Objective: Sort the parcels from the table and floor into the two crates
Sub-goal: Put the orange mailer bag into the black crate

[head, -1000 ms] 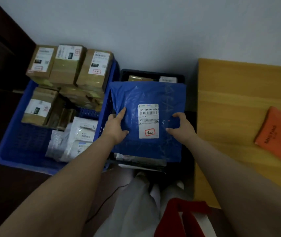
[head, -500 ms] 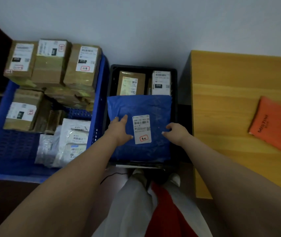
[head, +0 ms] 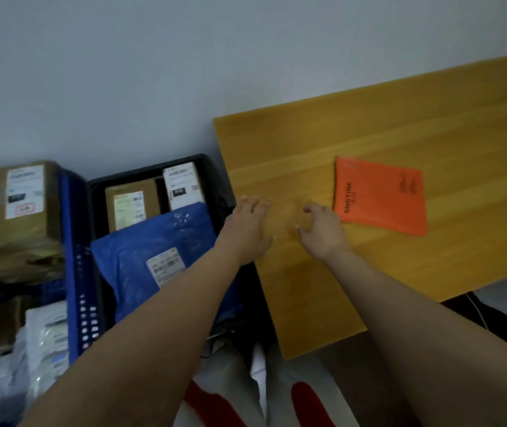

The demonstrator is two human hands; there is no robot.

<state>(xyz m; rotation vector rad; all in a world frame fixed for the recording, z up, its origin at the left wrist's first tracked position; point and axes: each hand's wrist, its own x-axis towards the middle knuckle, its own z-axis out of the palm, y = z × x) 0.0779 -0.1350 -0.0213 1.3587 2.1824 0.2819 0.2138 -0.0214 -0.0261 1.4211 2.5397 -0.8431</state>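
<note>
The orange parcel (head: 380, 195) lies flat on the table (head: 323, 288) toward its back edge, well in from the front edge, its long axis running roughly front to back (slightly skewed). Both hands are empty with fingers spread loosely. The right hand (head: 323, 229) is just beside the parcel's left edge, clearly the nearer of the 2; the left hand (head: 247, 229) hovers at the table's left edge, above the black crate (head: 153, 172) where the blue parcel (head: 160, 241) rests.

Bare desk (head: 369, 272) lies between the right hand (head: 323, 232) and the orange bag (head: 380, 195). The black crate (head: 98, 192) is full of parcels.
</note>
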